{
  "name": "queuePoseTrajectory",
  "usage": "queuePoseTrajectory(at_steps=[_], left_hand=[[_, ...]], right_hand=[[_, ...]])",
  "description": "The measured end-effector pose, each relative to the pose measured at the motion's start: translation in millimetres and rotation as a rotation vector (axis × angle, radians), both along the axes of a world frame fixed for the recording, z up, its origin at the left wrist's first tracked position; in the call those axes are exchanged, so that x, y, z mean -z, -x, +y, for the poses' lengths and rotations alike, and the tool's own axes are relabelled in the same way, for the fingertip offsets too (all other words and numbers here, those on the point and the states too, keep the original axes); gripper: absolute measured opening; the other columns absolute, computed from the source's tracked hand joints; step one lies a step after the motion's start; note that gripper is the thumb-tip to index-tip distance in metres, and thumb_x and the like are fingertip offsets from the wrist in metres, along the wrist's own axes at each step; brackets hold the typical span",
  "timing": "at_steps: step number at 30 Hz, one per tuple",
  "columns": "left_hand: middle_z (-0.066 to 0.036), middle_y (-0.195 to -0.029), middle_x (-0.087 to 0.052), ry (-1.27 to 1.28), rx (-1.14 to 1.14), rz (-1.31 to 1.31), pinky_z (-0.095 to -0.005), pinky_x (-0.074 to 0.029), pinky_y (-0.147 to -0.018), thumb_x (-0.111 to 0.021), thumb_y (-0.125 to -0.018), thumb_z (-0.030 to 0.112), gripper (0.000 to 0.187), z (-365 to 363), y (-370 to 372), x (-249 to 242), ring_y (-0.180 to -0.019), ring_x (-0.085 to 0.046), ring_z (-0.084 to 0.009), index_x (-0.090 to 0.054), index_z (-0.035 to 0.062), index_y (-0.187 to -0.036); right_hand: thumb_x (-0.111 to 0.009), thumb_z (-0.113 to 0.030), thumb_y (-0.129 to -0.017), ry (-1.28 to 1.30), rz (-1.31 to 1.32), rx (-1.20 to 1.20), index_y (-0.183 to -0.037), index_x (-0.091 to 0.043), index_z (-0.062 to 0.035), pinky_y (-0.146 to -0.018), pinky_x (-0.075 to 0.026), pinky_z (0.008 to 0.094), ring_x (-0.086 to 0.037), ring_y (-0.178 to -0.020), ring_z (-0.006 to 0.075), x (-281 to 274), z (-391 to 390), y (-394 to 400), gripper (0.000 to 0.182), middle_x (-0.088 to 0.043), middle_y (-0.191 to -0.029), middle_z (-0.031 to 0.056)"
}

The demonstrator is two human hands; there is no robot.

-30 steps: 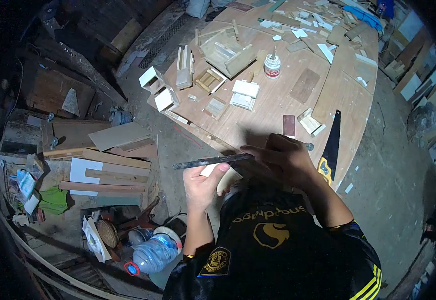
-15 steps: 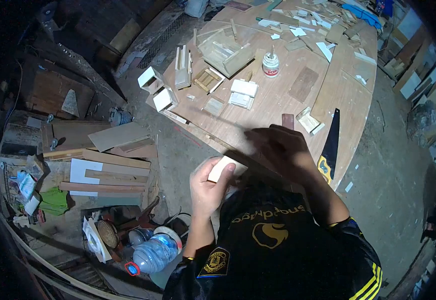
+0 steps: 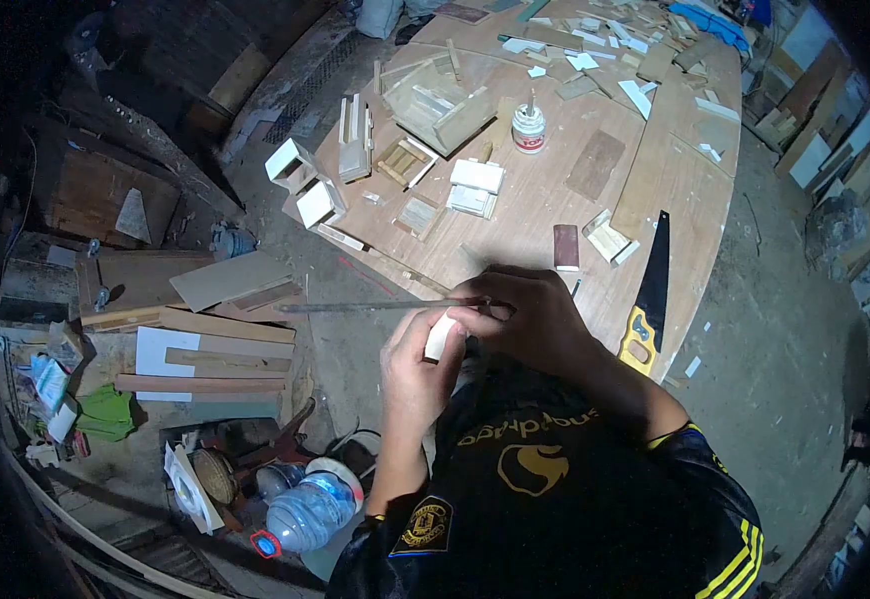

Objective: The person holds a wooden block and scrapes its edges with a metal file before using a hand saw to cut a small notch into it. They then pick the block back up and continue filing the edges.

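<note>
My left hand (image 3: 417,364) is closed round a small pale wooden block (image 3: 439,339), held over the near edge of the table. Just to the right, my right hand (image 3: 530,314) grips a long thin grey tool (image 3: 365,305), slim and straight like a file. The tool points left and passes across the top of my left hand, right by the block's upper end. The fingertips of both hands come close together at the block. Part of the block is covered by my fingers.
On the round wooden table (image 3: 515,225) stand an open wooden box (image 3: 465,125), a glue jar (image 3: 529,130), small white-topped pieces (image 3: 475,180) and a handsaw (image 3: 652,275). Offcuts (image 3: 595,60) cover the far side. Boards (image 3: 225,339) and a large water bottle (image 3: 305,514) lie left, below.
The tool in my right hand has swung down to lie nearly level across my left hand. My right hand has moved down and left, closer to the block.
</note>
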State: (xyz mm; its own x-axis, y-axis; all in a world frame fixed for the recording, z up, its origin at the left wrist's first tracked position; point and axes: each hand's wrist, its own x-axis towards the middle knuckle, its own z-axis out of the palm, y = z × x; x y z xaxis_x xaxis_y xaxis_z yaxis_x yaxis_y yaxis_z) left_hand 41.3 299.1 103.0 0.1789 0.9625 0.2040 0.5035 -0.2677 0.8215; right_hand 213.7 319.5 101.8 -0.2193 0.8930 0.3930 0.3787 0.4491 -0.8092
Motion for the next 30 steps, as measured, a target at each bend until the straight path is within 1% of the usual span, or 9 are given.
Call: queuePoseTrajectory(at_steps=[4,6,11,15,20,22,26,29,30], left_hand=[[-0.009,-0.086,-0.063,0.02,-0.049,0.104,-0.0264,-0.049,-0.059,-0.067,-0.085,0.006,0.012,-3.0,3.2,1.3,-0.069,-0.063,-0.0134,-0.064,-0.0003,-0.095],[-0.02,-0.094,-0.064,0.104,-0.063,0.089,-0.0413,-0.05,-0.075,-0.067,-0.083,0.012,0.02,-3.9,3.0,0.0,-0.084,-0.063,-0.0378,-0.065,0.0016,-0.099],[-0.021,-0.099,-0.062,0.091,-0.053,0.108,-0.0417,-0.049,-0.076,-0.061,-0.087,0.013,0.023,-2.8,0.2,18.5,-0.088,-0.061,-0.0391,-0.062,0.0014,-0.106],[-0.023,-0.098,-0.058,0.099,0.044,0.088,-0.0437,-0.048,-0.073,-0.053,-0.092,0.014,0.025,-3.4,-0.5,41.9,-0.084,-0.058,-0.0413,-0.057,0.0005,-0.112],[-0.017,-0.089,-0.057,0.521,-0.027,-0.06,-0.0396,-0.047,-0.066,-0.042,-0.099,0.022,0.028,-11.3,-4.3,54.2,-0.073,-0.059,-0.0294,-0.056,-0.0014,-0.107],[-0.013,-0.088,-0.059,0.692,-0.079,-0.177,-0.0321,-0.046,-0.062,-0.041,-0.1,0.026,0.032,-11.4,-6.8,55.7,-0.071,-0.059,-0.0192,-0.056,-0.0009,-0.108],[-0.01,-0.094,-0.062,0.498,-0.01,-0.349,-0.0308,-0.05,-0.061,-0.044,-0.1,0.031,0.037,-14.2,19.7,101.6,-0.074,-0.061,-0.017,-0.052,-0.0011,-0.115],[-0.013,-0.097,-0.062,0.606,-0.037,-0.52,-0.0336,-0.051,-0.066,-0.044,-0.099,0.032,0.039,-13.2,21.4,81.1,-0.079,-0.062,-0.0211,-0.051,-0.0013,-0.117],[-0.014,-0.098,-0.062,0.664,-0.069,-0.662,-0.0355,-0.052,-0.067,-0.043,-0.099,0.032,0.039,-12.6,22.3,76.1,-0.081,-0.063,-0.023,-0.051,-0.0021,-0.117]], right_hand=[[-0.071,-0.017,-0.075,0.022,0.08,0.029,-0.095,-0.065,-0.0089,-0.062,-0.054,0.0345,-0.069,-0.076,0.0225,2.9,-1.2,2.6,0.023,-0.067,-0.085,0.006],[-0.07,-0.017,-0.075,0.046,0.014,0.041,-0.093,-0.064,-0.0092,-0.063,-0.054,0.0354,-0.068,-0.075,0.023,-1.8,-2.4,2.7,0.021,-0.067,-0.085,0.0054],[-0.071,-0.011,-0.068,0.002,-0.043,0.157,-0.081,-0.062,-0.0081,-0.057,-0.051,0.0313,-0.066,-0.064,0.0214,13.4,1.6,15.1,0.017,-0.064,-0.073,0.0044],[-0.067,-0.019,-0.071,0.118,-0.043,0.202,-0.082,-0.06,-0.0083,-0.06,-0.05,0.0358,-0.064,-0.066,0.0258,47.2,1.3,22.9,0.017,-0.062,-0.074,0.0067],[-0.064,-0.028,-0.072,0.308,-0.069,0.167,-0.085,-0.057,-0.0058,-0.065,-0.049,0.0395,-0.064,-0.073,0.0295,75.1,-7.5,29.8,0.027,-0.061,-0.076,0.0114],[-0.064,-0.028,-0.072,0.316,-0.047,0.17,-0.085,-0.057,-0.0059,-0.065,-0.049,0.0394,-0.064,-0.073,0.0292,81.9,-8.8,32.9,0.026,-0.06,-0.075,0.0114],[-0.061,-0.022,-0.073,0.258,-0.074,0.188,-0.084,-0.055,-0.0058,-0.063,-0.049,0.0384,-0.061,-0.071,0.0302,88.6,-14.6,35.8,0.02,-0.059,-0.075,0.0106],[-0.057,-0.011,-0.077,0.055,-0.151,0.157,-0.085,-0.056,-0.004,-0.059,-0.048,0.0356,-0.061,-0.069,0.0251,121.8,-14.7,28.4,0.01,-0.06,-0.075,0.0093],[-0.061,-0.018,-0.077,0.269,-0.065,0.227,-0.087,-0.058,-0.0046,-0.063,-0.05,0.0369,-0.063,-0.072,0.0282,112.1,-12.9,22.2,0.017,-0.061,-0.075,0.0125]])
